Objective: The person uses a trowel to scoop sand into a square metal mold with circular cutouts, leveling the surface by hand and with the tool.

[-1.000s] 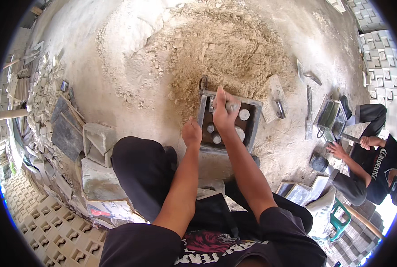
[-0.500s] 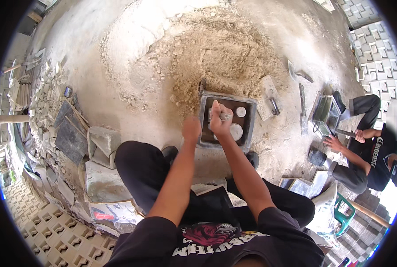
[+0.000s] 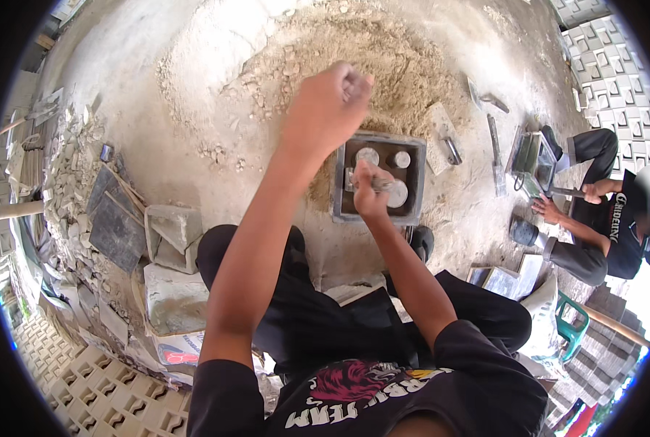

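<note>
A square metal mould box (image 3: 337, 191) stands on the ground between my feet, with several round pale discs (image 3: 400, 159) in its dark interior. My right hand (image 3: 371, 197) is over it, fingers wrapped round a dull grey metal-looking piece (image 3: 383, 185) whose kind I cannot make out. Raised higher and closer to me, my left hand (image 3: 326, 105) is curled into a fist above the near edge of the sand heap (image 3: 383, 80). Its inner fingers are partly blurred, and whether anything is inside is hidden.
A flat board with a handle (image 3: 443, 142) and a long flat tool (image 3: 496, 156) lie right of the box. Further right, a co-worker's hand (image 3: 548, 210) is at another metal box (image 3: 532, 164). Concrete blocks (image 3: 172, 237) and rubble (image 3: 70, 189) lie left.
My left hand has risen from beside the box, up and away over the sand. My right hand remains closed over the box. The view has shifted slightly.
</note>
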`<state>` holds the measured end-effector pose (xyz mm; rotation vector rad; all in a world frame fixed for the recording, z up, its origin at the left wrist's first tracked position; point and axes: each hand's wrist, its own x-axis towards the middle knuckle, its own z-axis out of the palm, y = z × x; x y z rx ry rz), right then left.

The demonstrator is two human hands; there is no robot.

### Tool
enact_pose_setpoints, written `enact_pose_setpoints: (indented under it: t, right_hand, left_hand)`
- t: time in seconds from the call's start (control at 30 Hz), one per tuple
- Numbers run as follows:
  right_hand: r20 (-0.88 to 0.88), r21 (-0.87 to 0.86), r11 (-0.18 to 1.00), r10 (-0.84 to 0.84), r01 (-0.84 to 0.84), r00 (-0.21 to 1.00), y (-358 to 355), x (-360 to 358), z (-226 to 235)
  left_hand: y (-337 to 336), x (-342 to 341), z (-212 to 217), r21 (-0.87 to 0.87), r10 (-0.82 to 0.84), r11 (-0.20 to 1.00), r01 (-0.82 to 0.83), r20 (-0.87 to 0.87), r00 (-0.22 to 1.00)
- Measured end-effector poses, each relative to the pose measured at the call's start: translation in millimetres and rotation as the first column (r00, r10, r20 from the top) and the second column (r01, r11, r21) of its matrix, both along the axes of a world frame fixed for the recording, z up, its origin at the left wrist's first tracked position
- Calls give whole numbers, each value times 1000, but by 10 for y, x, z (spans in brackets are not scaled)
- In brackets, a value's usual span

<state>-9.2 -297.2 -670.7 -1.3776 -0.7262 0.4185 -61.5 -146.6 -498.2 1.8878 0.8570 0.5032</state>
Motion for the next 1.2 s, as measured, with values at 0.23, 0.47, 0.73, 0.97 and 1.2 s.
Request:
enact_pose_setpoints:
  t: [0.23, 0.47, 0.73, 0.97, 1.2]
  right_hand:
    - [-28, -212, 977, -21, 15, 999, -226, -264, 287]
    - [41, -203, 979, 23, -14, 999, -535, -421, 146]
    - [80, -195, 978, 89, -72, 993, -530, -365, 86]
    - [-31, -227, 972, 46, -52, 998, -504, -246, -120]
    - [166, -231, 971, 108, -68, 980, -568, -245, -258]
  left_hand:
    - [-106, 61, -52, 55, -103, 993, 109, -100, 990]
    - [-18, -130, -73, 144, -11, 989, 17, -37, 999]
    - [161, -129, -205, 219, 6, 976, 18, -110, 994]
    - [49, 25, -184, 154, -63, 984, 86, -145, 987]
    - [45, 70, -232, 216, -85, 970, 113, -134, 987]
